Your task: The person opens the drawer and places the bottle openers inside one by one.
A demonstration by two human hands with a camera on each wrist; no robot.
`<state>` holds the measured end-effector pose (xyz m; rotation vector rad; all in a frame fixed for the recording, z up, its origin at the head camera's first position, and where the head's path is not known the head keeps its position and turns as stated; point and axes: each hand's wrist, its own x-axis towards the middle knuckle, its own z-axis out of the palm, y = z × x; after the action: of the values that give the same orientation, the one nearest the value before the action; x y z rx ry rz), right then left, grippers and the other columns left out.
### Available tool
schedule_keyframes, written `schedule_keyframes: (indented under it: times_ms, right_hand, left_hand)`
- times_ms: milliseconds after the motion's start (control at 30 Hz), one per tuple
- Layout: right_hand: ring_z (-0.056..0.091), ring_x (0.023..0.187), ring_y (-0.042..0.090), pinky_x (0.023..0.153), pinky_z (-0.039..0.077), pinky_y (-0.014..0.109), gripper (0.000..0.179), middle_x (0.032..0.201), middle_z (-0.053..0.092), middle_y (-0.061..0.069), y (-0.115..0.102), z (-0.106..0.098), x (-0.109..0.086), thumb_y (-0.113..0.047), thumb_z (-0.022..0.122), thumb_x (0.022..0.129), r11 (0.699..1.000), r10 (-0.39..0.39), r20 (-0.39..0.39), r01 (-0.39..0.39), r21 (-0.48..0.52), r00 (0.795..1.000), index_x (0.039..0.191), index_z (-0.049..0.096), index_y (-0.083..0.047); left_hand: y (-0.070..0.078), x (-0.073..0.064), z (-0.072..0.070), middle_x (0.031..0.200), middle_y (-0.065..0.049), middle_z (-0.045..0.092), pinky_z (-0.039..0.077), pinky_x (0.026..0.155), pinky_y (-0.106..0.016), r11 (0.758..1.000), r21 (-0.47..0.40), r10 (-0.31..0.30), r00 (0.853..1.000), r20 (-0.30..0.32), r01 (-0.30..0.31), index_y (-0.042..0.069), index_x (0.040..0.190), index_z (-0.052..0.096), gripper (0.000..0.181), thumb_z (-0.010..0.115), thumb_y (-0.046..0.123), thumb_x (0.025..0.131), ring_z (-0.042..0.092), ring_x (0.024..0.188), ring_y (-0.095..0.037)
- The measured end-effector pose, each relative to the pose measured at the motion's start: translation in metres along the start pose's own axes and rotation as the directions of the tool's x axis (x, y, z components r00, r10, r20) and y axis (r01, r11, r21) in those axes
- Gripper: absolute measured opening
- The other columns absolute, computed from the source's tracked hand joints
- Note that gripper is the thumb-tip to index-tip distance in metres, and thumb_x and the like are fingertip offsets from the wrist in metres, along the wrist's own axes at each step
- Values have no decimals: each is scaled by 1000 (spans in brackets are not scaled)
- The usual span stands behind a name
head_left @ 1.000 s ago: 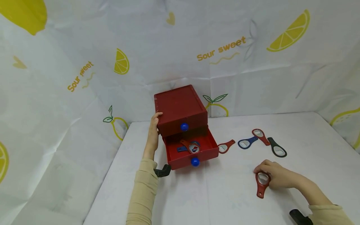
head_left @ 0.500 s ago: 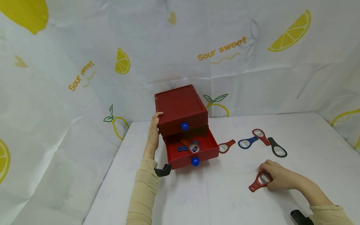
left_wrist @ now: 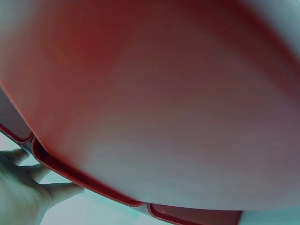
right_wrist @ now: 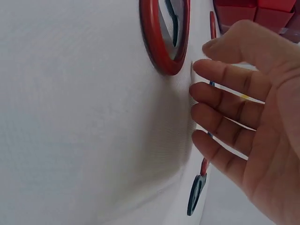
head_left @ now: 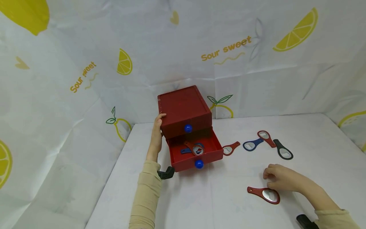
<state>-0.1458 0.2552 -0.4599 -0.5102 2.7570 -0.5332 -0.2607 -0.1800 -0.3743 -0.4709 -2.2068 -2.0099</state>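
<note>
My left hand (head_left: 156,135) rests on the left side of a small red chest of drawers (head_left: 184,106), its fingers fairly straight in the left wrist view. The lower drawer (head_left: 187,166) is pulled out and has a blue knob. Inside it, a red bottle opener (head_left: 192,147) overlaps a blue bottle opener (head_left: 186,151). On the table, my right hand (head_left: 286,178) hovers with loosely bent fingers, apart from the ring of a red bottle opener (head_left: 258,191). That opener lies flat, handle pointing left; the right wrist view shows only its ring (right_wrist: 161,61).
Right of the drawer lies another red bottle opener (head_left: 231,148). Farther right are a blue opener (head_left: 249,145), a red one (head_left: 266,137) and a black one (head_left: 284,152), close together. A lemon-print sheet (head_left: 257,86) hangs behind the white table (head_left: 226,197).
My right hand has let go of the red bottle opener, whose handle has swung from pointing toward me to pointing left. The left hand and the chest have stayed in place.
</note>
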Motion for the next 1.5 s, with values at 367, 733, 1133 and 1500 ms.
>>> schedule_keyframes:
  times_ms: [367,733,1133,1500]
  right_hand:
    - [42,81,18,67,36,29,53,85,45,2,-5,4,-10,-40,82,61,981,128,167,-150,124,978,94,52,-12]
    - [39,69,7,58,31,22,43,78,43,0,-3,10,-16,-25,81,60,986,61,156,-83,142,986,87,50,-14]
    - [38,64,1,57,33,20,39,76,45,-4,-5,10,-15,-27,80,63,996,-5,39,1,90,999,90,56,-14]
    - [38,71,-3,61,39,18,39,79,46,-10,-10,-4,-16,-30,80,62,996,-82,-143,85,11,986,93,60,-16]
  left_hand:
    - [0,0,1,154,-4,17,32,96,-44,1000,-2,-10,1000,-11,10,16,137,35,44,19,31,98,33,126,-27]
    - [0,0,1,151,-7,22,33,93,-41,1000,-2,-9,1000,-14,9,16,136,35,44,19,32,98,34,124,-26]
    - [0,0,1,151,-7,21,33,95,-45,1000,0,-8,1000,-7,8,16,137,35,45,19,32,98,33,125,-27]
    - [0,1,1,152,-7,20,33,96,-45,1000,9,-8,1000,-10,8,17,137,35,45,19,32,98,33,125,-27]
